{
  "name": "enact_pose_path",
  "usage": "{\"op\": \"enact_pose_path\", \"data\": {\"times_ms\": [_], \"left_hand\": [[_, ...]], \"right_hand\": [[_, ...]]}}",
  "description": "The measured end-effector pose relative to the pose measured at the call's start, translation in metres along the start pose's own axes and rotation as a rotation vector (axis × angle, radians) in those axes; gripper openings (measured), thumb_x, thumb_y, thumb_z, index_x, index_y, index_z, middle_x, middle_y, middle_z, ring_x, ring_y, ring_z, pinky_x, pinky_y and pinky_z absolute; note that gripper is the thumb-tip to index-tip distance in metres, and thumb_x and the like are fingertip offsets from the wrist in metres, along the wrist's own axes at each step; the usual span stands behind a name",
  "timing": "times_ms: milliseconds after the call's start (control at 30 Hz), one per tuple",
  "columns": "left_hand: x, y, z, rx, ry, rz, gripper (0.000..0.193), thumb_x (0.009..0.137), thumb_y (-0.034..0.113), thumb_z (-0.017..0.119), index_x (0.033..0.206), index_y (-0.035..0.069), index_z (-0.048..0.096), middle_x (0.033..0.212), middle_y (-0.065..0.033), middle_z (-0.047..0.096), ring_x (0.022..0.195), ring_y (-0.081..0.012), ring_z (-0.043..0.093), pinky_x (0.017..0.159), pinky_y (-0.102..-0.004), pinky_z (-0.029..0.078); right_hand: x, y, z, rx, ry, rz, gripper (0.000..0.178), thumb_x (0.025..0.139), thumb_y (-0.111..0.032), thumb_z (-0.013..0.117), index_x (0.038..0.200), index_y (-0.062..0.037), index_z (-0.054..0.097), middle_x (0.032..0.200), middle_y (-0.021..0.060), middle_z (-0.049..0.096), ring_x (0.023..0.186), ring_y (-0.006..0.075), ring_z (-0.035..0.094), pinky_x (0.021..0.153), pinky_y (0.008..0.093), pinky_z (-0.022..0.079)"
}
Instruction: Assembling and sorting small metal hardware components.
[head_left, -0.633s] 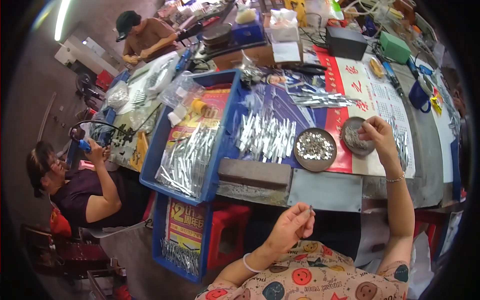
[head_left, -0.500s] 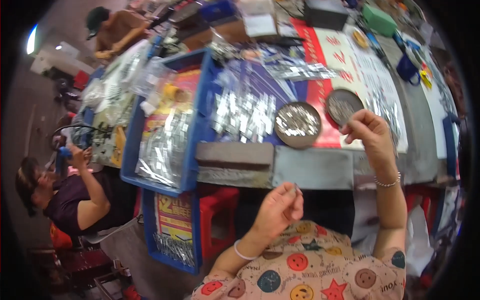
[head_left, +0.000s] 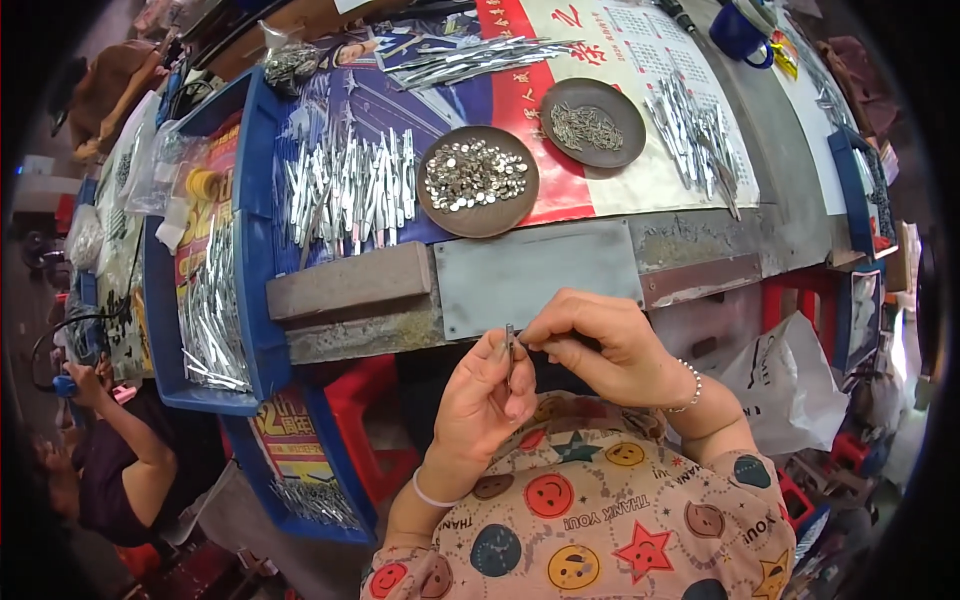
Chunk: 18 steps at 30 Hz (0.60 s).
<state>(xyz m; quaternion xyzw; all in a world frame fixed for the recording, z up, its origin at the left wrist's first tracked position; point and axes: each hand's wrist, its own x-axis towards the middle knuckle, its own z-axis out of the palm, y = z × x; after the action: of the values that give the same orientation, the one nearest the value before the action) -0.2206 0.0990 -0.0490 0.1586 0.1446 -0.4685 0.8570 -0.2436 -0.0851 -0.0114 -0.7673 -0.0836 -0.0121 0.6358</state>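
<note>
My left hand (head_left: 478, 400) is closed in front of the bench edge, gripping a narrow metal strip (head_left: 510, 342) upright between thumb and fingers. Right beside it, the thumb and fingertips of my right hand (head_left: 610, 350) pinch together at the strip's upper part. Whatever sits in that pinch is too small to name. Beyond the hands lies a flat grey plate (head_left: 540, 275). A brown round dish (head_left: 480, 224) behind it holds small shiny discs (head_left: 475, 175). Farther right, a second brown dish (head_left: 602, 92) contains thin metal pins (head_left: 587, 128).
Several metal strips (head_left: 350, 190) lie left of the dishes, others (head_left: 695, 135) to the right. A long block (head_left: 350, 280) sits at the bench edge. Blue trays (head_left: 260, 250) with metal parts stand left, near a red stool (head_left: 365, 425). A co-worker (head_left: 130, 450) sits far left.
My right hand has come down and left from beside the dish of pins to meet my left hand. The view has shifted, and the strip in my left hand now shows clearly.
</note>
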Motion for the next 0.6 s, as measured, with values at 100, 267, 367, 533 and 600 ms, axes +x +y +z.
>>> {"op": "enact_pose_path", "data": {"times_ms": [100, 267, 367, 533, 600], "left_hand": [[-0.001, -0.0019, 0.0007, 0.03, -0.01, 0.0, 0.013, 0.096, 0.019, 0.05, 0.098, 0.006, 0.053, 0.072, -0.0058, 0.054, 0.053, -0.0115, 0.049, 0.049, -0.0226, 0.041], [0.0, -0.0023, 0.0035, 0.063, 0.016, -0.01, 0.012, 0.097, 0.019, 0.049, 0.097, 0.007, 0.051, 0.073, -0.007, 0.056, 0.053, -0.0119, 0.05, 0.05, -0.0228, 0.042], [-0.0001, -0.0027, 0.0008, 0.101, 0.001, -0.004, 0.012, 0.097, 0.019, 0.048, 0.097, 0.008, 0.05, 0.073, -0.0072, 0.057, 0.053, -0.012, 0.051, 0.049, -0.0226, 0.043], [0.0001, -0.0021, 0.0007, 0.118, -0.011, 0.005, 0.011, 0.098, 0.019, 0.048, 0.096, 0.008, 0.049, 0.074, -0.0074, 0.058, 0.053, -0.012, 0.052, 0.049, -0.0224, 0.043], [0.0012, -0.0025, 0.0018, 0.112, -0.009, 0.006, 0.011, 0.098, 0.019, 0.048, 0.095, 0.008, 0.049, 0.074, -0.0075, 0.058, 0.053, -0.012, 0.052, 0.049, -0.0222, 0.043]], "right_hand": [[-0.0004, 0.0003, 0.0046, -0.059, 0.021, -0.016, 0.017, 0.082, 0.005, 0.057, 0.098, -0.0004, 0.057, 0.084, 0.0114, 0.061, 0.076, 0.0261, 0.063, 0.066, 0.0318, 0.049], [0.001, 0.0025, 0.0071, -0.124, 0.033, -0.047, 0.019, 0.081, 0.003, 0.059, 0.098, -0.0022, 0.054, 0.083, 0.0123, 0.06, 0.075, 0.0303, 0.062, 0.065, 0.035, 0.049], [0.0017, 0.0045, 0.0084, -0.155, 0.048, -0.093, 0.019, 0.081, 0.002, 0.059, 0.098, -0.0027, 0.053, 0.082, 0.0123, 0.06, 0.074, 0.0318, 0.061, 0.064, 0.0363, 0.049], [0.0014, 0.0017, 0.0074, -0.185, 0.023, -0.112, 0.019, 0.081, 0.003, 0.058, 0.098, -0.0029, 0.051, 0.081, 0.0123, 0.059, 0.073, 0.0318, 0.061, 0.063, 0.037, 0.049], [0.0014, 0.0024, 0.0074, -0.188, 0.034, -0.108, 0.019, 0.081, 0.003, 0.058, 0.098, -0.0029, 0.051, 0.08, 0.0124, 0.059, 0.072, 0.032, 0.061, 0.063, 0.0372, 0.049]]}}
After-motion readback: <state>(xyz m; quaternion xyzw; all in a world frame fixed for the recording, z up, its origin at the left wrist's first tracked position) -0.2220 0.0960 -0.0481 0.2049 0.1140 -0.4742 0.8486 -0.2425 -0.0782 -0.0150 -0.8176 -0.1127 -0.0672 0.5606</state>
